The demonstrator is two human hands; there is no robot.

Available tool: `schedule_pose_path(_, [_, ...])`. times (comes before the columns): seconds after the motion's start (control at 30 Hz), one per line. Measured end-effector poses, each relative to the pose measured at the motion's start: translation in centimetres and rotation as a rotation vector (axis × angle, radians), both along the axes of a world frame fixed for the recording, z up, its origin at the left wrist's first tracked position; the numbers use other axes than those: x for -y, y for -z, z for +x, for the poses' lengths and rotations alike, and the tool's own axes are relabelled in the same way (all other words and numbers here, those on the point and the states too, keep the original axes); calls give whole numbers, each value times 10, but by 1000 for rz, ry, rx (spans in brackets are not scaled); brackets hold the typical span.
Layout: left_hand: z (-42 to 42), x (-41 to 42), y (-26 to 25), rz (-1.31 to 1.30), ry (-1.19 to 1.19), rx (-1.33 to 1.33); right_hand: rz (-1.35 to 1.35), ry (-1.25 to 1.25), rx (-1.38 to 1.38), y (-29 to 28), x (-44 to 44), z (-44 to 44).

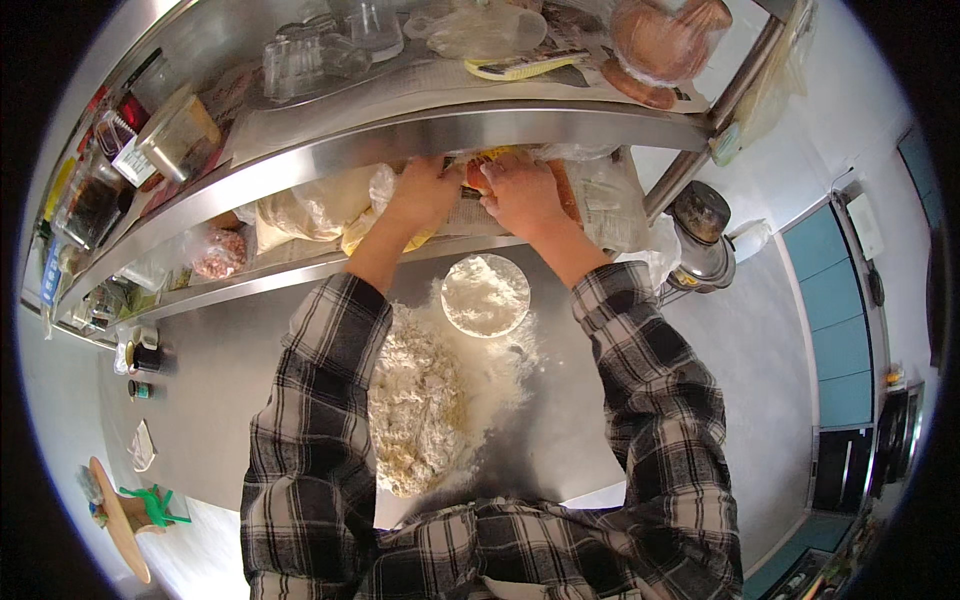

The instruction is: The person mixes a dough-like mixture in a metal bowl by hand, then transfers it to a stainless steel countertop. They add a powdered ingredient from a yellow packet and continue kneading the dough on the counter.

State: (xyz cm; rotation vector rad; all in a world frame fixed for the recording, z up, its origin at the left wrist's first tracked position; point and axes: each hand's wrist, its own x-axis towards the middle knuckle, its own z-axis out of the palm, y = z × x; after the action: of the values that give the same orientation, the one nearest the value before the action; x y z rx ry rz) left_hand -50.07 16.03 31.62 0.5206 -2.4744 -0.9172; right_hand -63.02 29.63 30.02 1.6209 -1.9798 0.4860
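Both my hands reach into the lower level of a steel shelf rack. My right hand (521, 196) grips an orange-and-yellow packet (478, 174) with its fingers curled. Close beside it, my left hand (426, 193) has bent fingers near the packet; their tips are partly hidden, so its hold is unclear. On the steel worktop (217, 390) below, a round bowl of white flour (486, 296) stands between my forearms. A shaggy mass of floury dough (420, 412) lies nearer my body, partly behind my left sleeve, with loose flour (502, 382) spread to its right.
The shelf's steel front edge (480, 129) crosses just above my hands. Glass mugs (289, 67) and a plastic-wrapped mortar (667, 37) stand on the upper shelf. Below are plastic bags (300, 210) and a bag of peanuts (220, 253). Stacked pots (701, 214) stand at the right.
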Motion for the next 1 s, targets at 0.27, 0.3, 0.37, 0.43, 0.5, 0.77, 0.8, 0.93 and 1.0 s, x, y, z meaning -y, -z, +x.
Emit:
schedule_pose_path(0.27, [-8, 13, 4, 50, -25, -25, -14, 104, -173, -7, 0, -23])
schedule_pose_path(0.3, [-4, 15, 6, 69, -39, -34, -71, 97, -153, -9, -2, -24])
schedule_pose_path(0.37, [-8, 13, 3, 156, -62, -81, -164, 90, -119, -21, -17, -29])
schedule_pose_path(0.43, [-12, 6, -1, 322, -105, -116, -253, 94, -54, -37, -40, -29])
schedule_pose_path(0.5, [-22, -14, -2, 540, -126, -123, -324, 129, 32, -51, -78, -25])
schedule_pose_path(0.77, [2, -15, 23, 257, -113, -105, -853, 290, 866, -1, -235, -6])
schedule_pose_path(0.8, [7, -20, 26, 273, -149, -27, -930, 328, 891, 15, -257, -1])
schedule_pose_path(0.93, [31, -72, 6, 487, -93, -24, -726, 749, 840, 133, -355, 28])
schedule_pose_path(1.0, [39, -76, 10, 514, -60, -34, -492, 843, 784, 217, -389, 49])
